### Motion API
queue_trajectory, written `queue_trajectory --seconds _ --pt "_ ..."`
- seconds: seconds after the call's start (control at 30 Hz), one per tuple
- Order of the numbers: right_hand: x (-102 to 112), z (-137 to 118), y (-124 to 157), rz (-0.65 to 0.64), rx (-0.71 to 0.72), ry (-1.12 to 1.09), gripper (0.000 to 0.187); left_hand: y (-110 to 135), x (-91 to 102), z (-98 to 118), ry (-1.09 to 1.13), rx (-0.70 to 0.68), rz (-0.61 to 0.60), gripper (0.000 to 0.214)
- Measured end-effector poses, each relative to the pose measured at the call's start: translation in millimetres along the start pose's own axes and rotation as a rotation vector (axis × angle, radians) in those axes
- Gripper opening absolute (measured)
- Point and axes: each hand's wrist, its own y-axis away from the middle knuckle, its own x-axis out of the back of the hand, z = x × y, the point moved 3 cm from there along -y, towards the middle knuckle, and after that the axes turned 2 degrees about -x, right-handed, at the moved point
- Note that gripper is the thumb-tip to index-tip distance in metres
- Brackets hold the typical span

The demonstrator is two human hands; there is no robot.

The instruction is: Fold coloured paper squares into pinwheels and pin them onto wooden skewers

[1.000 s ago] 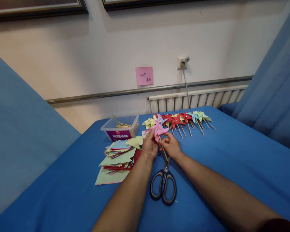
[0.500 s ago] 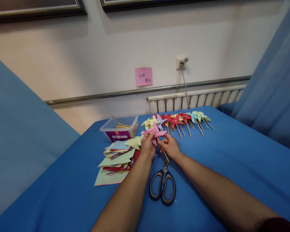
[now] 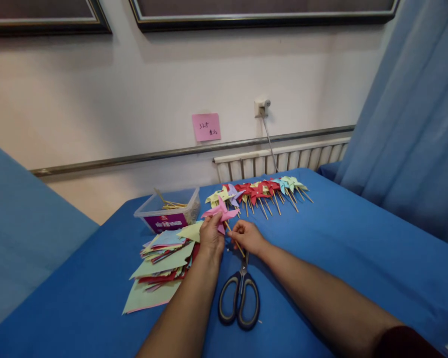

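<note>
A pink paper pinwheel (image 3: 221, 210) on a thin wooden stick (image 3: 236, 242) is held over the blue table. My left hand (image 3: 212, 235) is closed on the pinwheel just below its blades. The fingers of my right hand (image 3: 248, 237) are bent together at the stick, partway down its length. Below the stick's lower end lies a pair of scissors (image 3: 242, 283) with dark handles, points away from me. Left of my left hand, coloured paper sheets (image 3: 164, 263) are stacked in green, red, yellow and blue.
A clear plastic box (image 3: 168, 211) with wooden sticks stands at the back left. Several finished pinwheels (image 3: 259, 191) lie in a row along the far edge of the table (image 3: 339, 248). Behind are a radiator (image 3: 280, 159) and wall; a blue curtain (image 3: 395, 109) hangs at right.
My right hand has moved from beside the pink blades to lower on the stick. My left hand keeps its hold. The whole view has shifted, so the table things appear further left and lower.
</note>
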Motion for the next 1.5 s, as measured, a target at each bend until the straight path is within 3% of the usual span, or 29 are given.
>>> queue_trajectory --seconds 0.63,0.8,0.9,1.07,1.2,1.5 --pt "2 4 4 -0.242 0.015 0.170 0.030 1 1.3 28 0.049 -0.125 0.065 0.018" --pt "7 2 -1 -0.070 0.013 0.314 0.022 6 -2.8 19 0.011 0.032 -0.019 0.020" --pt "25 -1 -10 0.145 -0.015 0.452 0.021 6 0.5 11 -0.038 0.117 0.009 0.022" --pt "62 -4 -22 0.412 -0.129 0.720 0.020 8 3.9 2 -0.143 0.107 -0.018 0.029" --pt "73 -5 -23 0.450 -0.209 0.867 0.018 11 5.5 -3 -0.184 0.128 -0.042 0.030" --pt "68 -8 -22 0.416 -0.263 1.036 0.023 16 4.6 -9 -0.219 0.178 -0.029 0.026"
